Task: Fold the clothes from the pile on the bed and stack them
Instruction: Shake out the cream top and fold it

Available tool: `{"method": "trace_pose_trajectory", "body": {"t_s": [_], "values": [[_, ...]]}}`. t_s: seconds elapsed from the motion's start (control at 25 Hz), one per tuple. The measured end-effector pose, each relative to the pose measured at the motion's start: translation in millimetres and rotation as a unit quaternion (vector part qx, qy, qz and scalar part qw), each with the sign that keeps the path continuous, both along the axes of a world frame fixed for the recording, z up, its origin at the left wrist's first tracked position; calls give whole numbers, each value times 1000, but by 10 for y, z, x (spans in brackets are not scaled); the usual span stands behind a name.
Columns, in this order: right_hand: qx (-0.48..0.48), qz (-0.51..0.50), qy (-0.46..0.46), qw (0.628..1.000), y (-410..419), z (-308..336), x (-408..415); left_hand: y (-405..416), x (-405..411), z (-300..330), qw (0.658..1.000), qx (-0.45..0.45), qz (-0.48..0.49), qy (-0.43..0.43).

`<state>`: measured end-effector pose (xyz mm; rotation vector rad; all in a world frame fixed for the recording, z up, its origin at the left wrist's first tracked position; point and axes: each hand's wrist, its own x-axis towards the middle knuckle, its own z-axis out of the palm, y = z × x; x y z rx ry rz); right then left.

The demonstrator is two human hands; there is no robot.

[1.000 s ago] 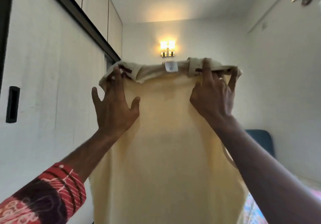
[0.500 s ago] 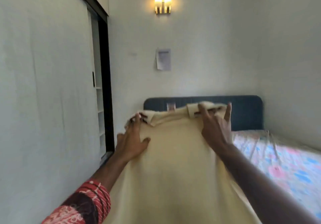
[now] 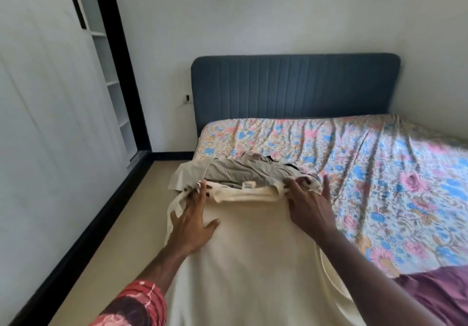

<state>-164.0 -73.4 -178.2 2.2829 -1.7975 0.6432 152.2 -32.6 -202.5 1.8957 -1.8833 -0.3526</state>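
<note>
Cream-coloured soft cotton shirt [image 3: 253, 249] lies spread lengthwise on the near left part of the bed [image 3: 367, 173], its collar end pointing toward the padded dark blue ribbed headboard [image 3: 293, 87] and its lower part running out of the bottom of the head view. The bed carries a wrinkled floral sheet in pink, blue and orange. The shirt's fabric looks plain and mostly smooth, with a folded collar band across the top and a small tab at its middle; a sleeve or side edge droops over the left edge of the mattress. Just beyond the collar, touching it, sits a rumpled pile of grey and beige clothes [image 3: 243, 173] with something dark peeking out at its far side.

Left hand [image 3: 192, 222] rests flat on the shirt's upper left shoulder, fingers straight and spread, the fingertips reaching the left end of the collar. Right hand [image 3: 309, 204] lies at the right end of the collar, fingers extended and splayed, the foremost ones at the bunched collar corner; whether they pinch the cloth cannot be told. A red patterned sleeve [image 3: 134, 305] covers the left forearm. A maroon cloth [image 3: 435, 295] lies at the lower right, beside the shirt. To the left stand a pale wardrobe door [image 3: 50, 123] and open white shelves [image 3: 111, 77].
</note>
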Motion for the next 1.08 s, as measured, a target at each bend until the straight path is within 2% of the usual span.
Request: {"method": "trace_pose_trajectory", "body": {"t_s": [0.08, 0.12, 0.16, 0.24, 0.32, 0.4, 0.48, 0.56, 0.68, 0.76, 0.92, 1.0, 1.08], "values": [[237, 10, -14, 971, -292, -136, -113, -319, 12, -247, 990, 117, -30, 71], [306, -5, -31, 952, -379, -241, -185, -381, -25, -363, 984, 166, -41, 55], [320, -26, -43, 946, -429, -376, -258, -425, -25, -513, 979, 199, -42, 17], [280, -75, -53, 956, -499, -550, -375, -509, -10, -752, 976, 212, -41, -18], [188, -132, -93, 969, -540, -603, -447, -528, 40, -867, 979, 202, -27, 6], [110, -182, -162, 963, -492, -537, -499, -532, 76, -920, 980, 199, -7, 13], [68, -186, -230, 953, -269, -506, -520, -426, 53, -928, 981, 195, 11, -5], [85, -161, -245, 952, 144, -546, -515, -212, 6, -924, 984, 172, 24, -42], [151, -159, -150, 964, 847, -764, -612, 185, 1, -1012, 985, 156, -3, -79], [169, -182, -130, 960, 1161, -890, -742, 374, 70, -1060, 984, 152, -14, -88], [238, -127, -178, 946, 1428, -903, -987, 717, 206, -1082, 981, 173, -1, -87], [201, -129, -244, 940, 1488, -850, -1048, 903, 267, -1102, 983, 169, 15, -65], [170, -175, -306, 920, 1550, -758, -1055, 1067, 331, -1109, 987, 153, 46, -2]]}}
